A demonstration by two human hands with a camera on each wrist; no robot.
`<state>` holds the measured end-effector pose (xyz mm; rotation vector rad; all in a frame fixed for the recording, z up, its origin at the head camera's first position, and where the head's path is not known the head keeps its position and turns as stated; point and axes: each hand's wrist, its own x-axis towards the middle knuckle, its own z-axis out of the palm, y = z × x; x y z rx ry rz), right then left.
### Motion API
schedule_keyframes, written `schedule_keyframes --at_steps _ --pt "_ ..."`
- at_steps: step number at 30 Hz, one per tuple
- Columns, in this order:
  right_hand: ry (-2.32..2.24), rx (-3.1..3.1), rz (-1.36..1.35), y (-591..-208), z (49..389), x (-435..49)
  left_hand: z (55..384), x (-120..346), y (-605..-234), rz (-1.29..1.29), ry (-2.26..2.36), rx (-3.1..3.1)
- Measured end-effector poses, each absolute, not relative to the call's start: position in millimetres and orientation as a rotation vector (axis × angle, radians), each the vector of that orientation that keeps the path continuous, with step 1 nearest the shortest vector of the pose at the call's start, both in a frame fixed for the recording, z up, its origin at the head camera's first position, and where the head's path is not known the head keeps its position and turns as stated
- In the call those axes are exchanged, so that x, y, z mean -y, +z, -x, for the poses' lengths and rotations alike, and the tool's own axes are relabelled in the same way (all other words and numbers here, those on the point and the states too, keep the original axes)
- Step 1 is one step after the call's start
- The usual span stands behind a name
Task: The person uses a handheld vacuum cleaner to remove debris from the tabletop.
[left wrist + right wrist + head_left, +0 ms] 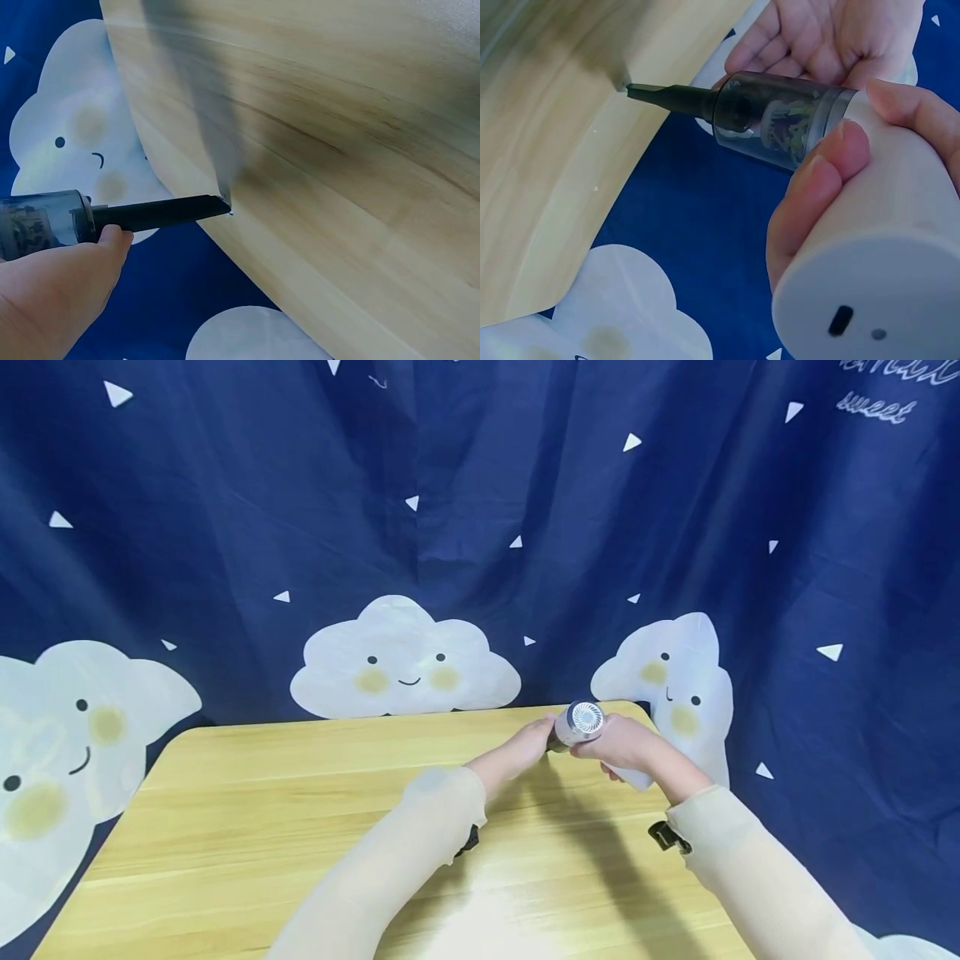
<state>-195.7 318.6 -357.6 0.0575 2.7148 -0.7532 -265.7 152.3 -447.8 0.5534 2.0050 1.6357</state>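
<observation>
My right hand (633, 742) grips the white body (885, 202) of a handheld vacuum cleaner (576, 724), its fingers curled round it. A see-through dark dust cup (780, 120) with bits inside sits in front of the body. From the cup a narrow black nozzle (157, 215) reaches to the table surface near its far right edge. My left hand (832, 34) lies beside the cup, palm facing the right wrist camera and fingers fairly straight. In the left wrist view, one of its fingertips (114, 234) touches the base of the nozzle.
The wooden table (300, 793) has rounded far corners. Behind it hangs a dark blue curtain (465, 468) with smiling clouds and white triangles. Tiny pale specks (595, 131) lie on the tabletop near its edge. Arm shadows cross the wood.
</observation>
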Motion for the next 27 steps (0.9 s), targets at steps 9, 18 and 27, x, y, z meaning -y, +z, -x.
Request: schedule_keyframes --at_steps 9,18,27 --pt "-0.781 -2.715 -0.07 -359.0 191.3 -322.3 265.7 -156.0 -445.8 -0.571 1.586 -2.039" --pt "-0.862 -2.702 -0.159 -366.1 186.2 -323.7 261.8 -156.5 -442.2 -0.574 1.54 -2.074" --pt "-0.773 -2.743 -0.112 -362.8 180.7 -327.9 256.8 -163.0 -444.3 -0.606 1.511 -2.143"
